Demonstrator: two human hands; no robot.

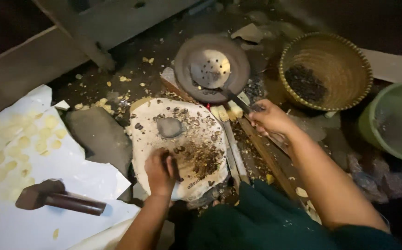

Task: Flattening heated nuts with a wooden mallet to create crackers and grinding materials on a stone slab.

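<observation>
- The left hand (160, 172), nearest the camera, rests on the near edge of the white cloth (150, 134), fingers curled down onto the dark seeds (201, 157); whether they pinch any is hard to tell in this dim light.
- The right hand (269, 118) clenches the handle of the perforated ladle (210, 68), whose bowl lies in the round pan (211, 69).
- Scooping works best with the ladle kept level.
- The seeds look small, dark, cracked and scattered around a grey stone (169, 127).
</observation>
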